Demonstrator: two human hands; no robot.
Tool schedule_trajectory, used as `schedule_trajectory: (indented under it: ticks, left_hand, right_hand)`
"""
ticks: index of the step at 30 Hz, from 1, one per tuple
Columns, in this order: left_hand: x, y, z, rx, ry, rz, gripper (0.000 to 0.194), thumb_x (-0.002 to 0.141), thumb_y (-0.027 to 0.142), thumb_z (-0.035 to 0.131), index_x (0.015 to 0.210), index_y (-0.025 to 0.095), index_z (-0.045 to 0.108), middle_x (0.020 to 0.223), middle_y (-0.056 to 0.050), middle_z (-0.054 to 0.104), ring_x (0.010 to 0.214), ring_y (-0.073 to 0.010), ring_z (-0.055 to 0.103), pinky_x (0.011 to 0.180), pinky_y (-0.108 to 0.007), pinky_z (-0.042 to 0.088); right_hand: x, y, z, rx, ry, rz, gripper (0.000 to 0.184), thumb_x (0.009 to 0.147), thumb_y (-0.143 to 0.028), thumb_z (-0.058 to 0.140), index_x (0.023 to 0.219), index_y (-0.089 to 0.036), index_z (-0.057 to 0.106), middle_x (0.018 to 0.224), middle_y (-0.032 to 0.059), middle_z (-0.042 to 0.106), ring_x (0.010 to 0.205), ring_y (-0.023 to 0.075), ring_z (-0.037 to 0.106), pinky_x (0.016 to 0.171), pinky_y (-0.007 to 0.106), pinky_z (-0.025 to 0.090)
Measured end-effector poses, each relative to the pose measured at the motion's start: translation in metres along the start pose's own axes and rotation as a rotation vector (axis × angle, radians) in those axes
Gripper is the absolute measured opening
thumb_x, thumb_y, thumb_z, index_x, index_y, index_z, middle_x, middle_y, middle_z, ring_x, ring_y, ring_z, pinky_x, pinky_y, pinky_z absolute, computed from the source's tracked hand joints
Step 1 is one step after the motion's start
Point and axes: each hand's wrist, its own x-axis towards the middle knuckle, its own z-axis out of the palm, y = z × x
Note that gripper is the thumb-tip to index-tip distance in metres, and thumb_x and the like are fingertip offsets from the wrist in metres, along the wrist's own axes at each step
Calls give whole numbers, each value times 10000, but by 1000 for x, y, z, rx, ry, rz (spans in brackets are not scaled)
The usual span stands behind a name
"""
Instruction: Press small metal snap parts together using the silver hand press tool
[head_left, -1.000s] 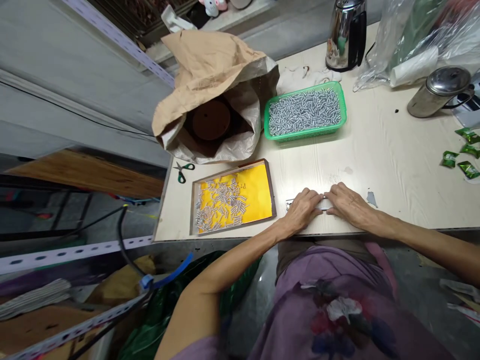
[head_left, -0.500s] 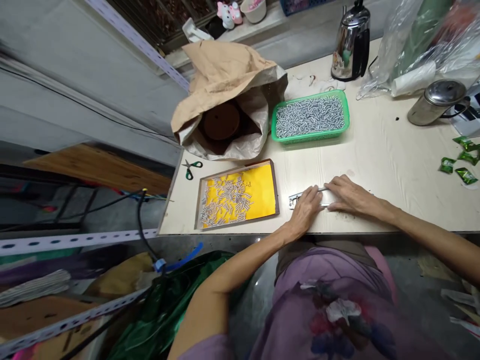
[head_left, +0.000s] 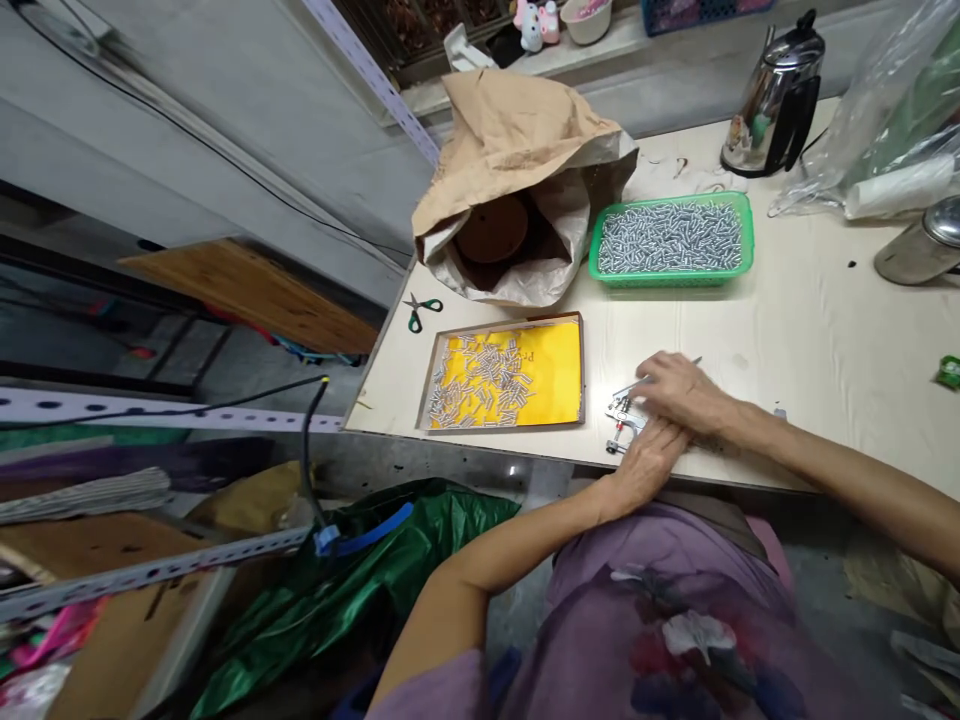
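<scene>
At the table's front edge, my left hand (head_left: 651, 462) is closed over a small silver metal mechanism (head_left: 622, 428) with a reddish part, holding it down on the tabletop. Just above it, my right hand (head_left: 681, 392) pinches a thin grey metal rod or strip (head_left: 632, 388), which pokes out on both sides of the fingers. The right hand overlaps the left, and the fingers hide much of the mechanism. To the left lies a shallow tray (head_left: 501, 428) lined with yellow, with many small silver metal pins (head_left: 487, 375) scattered in it.
Behind the hands stands a green basket (head_left: 671, 280) full of similar pins. A brown paper bag (head_left: 517, 130) gapes open beside it, near green-handled scissors (head_left: 424, 308). A steel kettle (head_left: 772, 100), a metal mug (head_left: 919, 245) and plastic wrapping (head_left: 892, 130) occupy the right.
My right hand has moved left, over my left hand, with the thin rod now slanted in its fingers. The mechanism has turned and sits nearer the table edge. The camera view has shifted right-to-left.
</scene>
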Motion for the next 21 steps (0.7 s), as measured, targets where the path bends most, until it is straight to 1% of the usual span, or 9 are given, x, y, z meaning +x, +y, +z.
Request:
schedule_trajectory:
  ticks: [2, 4, 7, 9, 11, 12, 14, 17, 21]
  left_hand:
    - [-8, 7, -3, -26, -42, 73, 388, 952, 113, 310, 1186, 159, 617, 1085, -114, 689, 1092, -216, 631, 967, -406, 524]
    - [-25, 12, -10, -52, -67, 250, 372, 962, 127, 333, 1159, 205, 639, 992, -74, 702, 981, -173, 654, 931, -335, 533]
    - [-57, 6, -33, -2, 4, 435, 295, 969, 183, 416, 1124, 254, 657, 874, -26, 693, 852, -126, 647, 865, -250, 527]
    - [-70, -15, -58, 113, 160, 261, 266, 973, 216, 425, 1077, 228, 671, 817, -36, 674, 787, -132, 626, 779, -258, 528]
    - [-72, -47, -88, 266, 330, -100, 278, 978, 220, 407, 1041, 188, 676, 838, -76, 662, 804, -165, 601, 738, -304, 512]
    - [-69, -65, -103, 347, 362, -290, 269, 975, 220, 417, 1031, 178, 677, 872, -90, 657, 836, -182, 583, 752, -328, 501]
    - [-62, -99, -130, 449, 334, -498, 233, 957, 217, 460, 956, 170, 688, 858, -89, 631, 843, -197, 545, 748, -334, 478]
    - [-55, -136, -154, 452, 112, -547, 199, 919, 162, 500, 834, 174, 679, 812, -76, 583, 852, -207, 503, 752, -323, 449]
    - [-62, -153, -157, 423, -73, -393, 207, 903, 148, 478, 799, 176, 656, 817, -83, 571, 857, -220, 477, 773, -340, 430]
  right_hand:
    - [11, -22, 5, 22, -53, -174, 125, 891, -230, 599, 850, -241, 716, 1021, 60, 655, 1023, 241, 492, 752, 349, 346]
    - [19, -37, 16, 3, -77, -280, 144, 874, -199, 617, 756, -207, 700, 972, 61, 659, 1056, 243, 498, 769, 355, 353]
    - [28, -42, 35, -6, -45, -360, 163, 855, -119, 602, 714, -174, 664, 917, 70, 660, 1030, 228, 527, 783, 355, 371]
    - [33, -39, 39, 68, 24, -369, 163, 878, -127, 565, 745, -174, 647, 895, 72, 659, 961, 211, 548, 757, 346, 392]
    - [35, -34, 30, 195, 134, -316, 190, 929, -171, 489, 812, -181, 637, 860, 72, 655, 870, 198, 559, 722, 338, 421]
    - [36, -29, 22, 266, 201, -262, 214, 952, -194, 445, 853, -182, 634, 849, 73, 653, 838, 195, 562, 712, 337, 438]
    - [37, -13, 0, 385, 346, -106, 249, 978, -239, 389, 940, -185, 628, 857, 81, 657, 817, 201, 579, 716, 348, 474]
    - [40, 30, -30, 420, 531, 168, 250, 958, -336, 436, 1066, -214, 626, 929, 89, 676, 806, 229, 614, 717, 393, 508]
    - [43, 105, -54, 286, 703, 473, 259, 900, -355, 484, 1042, -228, 659, 924, 78, 704, 801, 238, 638, 750, 402, 510]
